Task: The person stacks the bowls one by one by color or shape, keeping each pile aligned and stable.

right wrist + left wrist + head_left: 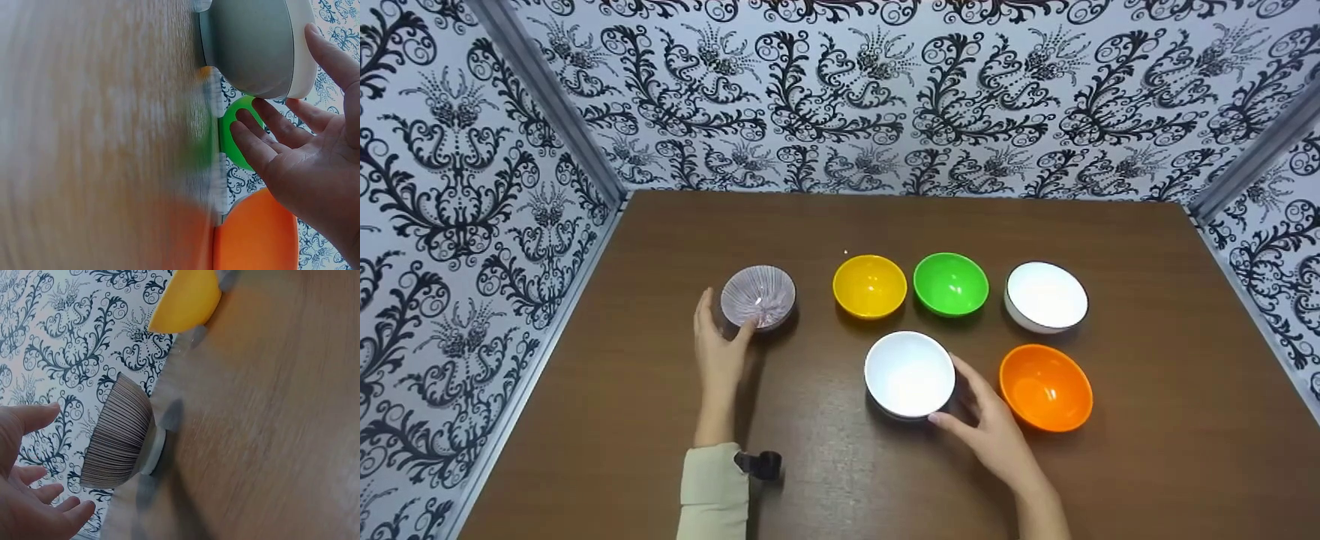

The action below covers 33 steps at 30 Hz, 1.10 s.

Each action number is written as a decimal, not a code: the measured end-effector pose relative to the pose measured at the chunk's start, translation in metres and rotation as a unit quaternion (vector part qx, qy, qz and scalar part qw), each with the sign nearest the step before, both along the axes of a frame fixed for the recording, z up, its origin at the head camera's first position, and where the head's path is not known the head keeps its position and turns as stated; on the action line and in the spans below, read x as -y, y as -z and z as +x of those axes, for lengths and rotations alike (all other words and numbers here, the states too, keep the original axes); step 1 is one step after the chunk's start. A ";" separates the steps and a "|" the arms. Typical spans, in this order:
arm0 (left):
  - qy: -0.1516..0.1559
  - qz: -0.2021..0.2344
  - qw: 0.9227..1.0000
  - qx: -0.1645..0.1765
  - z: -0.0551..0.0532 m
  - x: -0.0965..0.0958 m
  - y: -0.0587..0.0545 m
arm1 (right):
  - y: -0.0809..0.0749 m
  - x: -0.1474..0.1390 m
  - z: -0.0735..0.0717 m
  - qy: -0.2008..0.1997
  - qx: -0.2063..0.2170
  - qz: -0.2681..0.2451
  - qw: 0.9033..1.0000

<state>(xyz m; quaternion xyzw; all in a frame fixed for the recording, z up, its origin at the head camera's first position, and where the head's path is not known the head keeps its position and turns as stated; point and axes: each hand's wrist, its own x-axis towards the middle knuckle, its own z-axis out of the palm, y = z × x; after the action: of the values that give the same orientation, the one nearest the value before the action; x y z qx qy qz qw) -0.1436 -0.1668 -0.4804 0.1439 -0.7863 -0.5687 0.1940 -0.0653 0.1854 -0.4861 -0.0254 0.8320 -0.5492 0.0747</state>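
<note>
Bowls (757, 289) by the loosely spread, empty left hand (721, 352) and right hand (991, 427) seemed slick, so I favoured pinching their rims.

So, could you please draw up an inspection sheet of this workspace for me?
Surface: brown wood-look table, reflecting light in places.
Job's things: striped bowl and front white bowl, both upright.
Clutter: other bowls only, all upright: yellow bowl, green bowl, rear white bowl, orange bowl.
Grippers: left hand spread about the striped bowl's near side, contact unclear; right hand at the front white bowl's right side, thumb by its rim.
Cables: nothing seen.
Surroundings: patterned black-and-white panels behind and on both sides, with grey corner trim.
</note>
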 end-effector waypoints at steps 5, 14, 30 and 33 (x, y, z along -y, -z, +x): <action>0.002 0.053 0.998 0.014 -0.003 0.000 0.004 | -0.001 0.000 0.001 0.001 -0.003 -0.002 1.000; 0.015 0.111 0.994 0.004 -0.006 0.000 0.013 | 0.001 0.000 0.001 0.004 -0.007 -0.003 1.000; 0.048 0.200 0.978 0.036 -0.007 -0.005 0.017 | 0.002 -0.001 0.001 0.005 0.003 0.002 1.000; 0.045 0.224 0.973 0.041 -0.008 -0.005 0.019 | 0.002 0.000 0.002 0.006 -0.004 -0.005 1.000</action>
<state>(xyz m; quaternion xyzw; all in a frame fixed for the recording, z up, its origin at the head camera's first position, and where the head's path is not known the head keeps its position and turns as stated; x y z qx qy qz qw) -0.1514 -0.1620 -0.4999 0.1709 -0.6515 -0.7326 0.0987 -0.0636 0.1856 -0.4881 -0.0227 0.8296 -0.5538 0.0677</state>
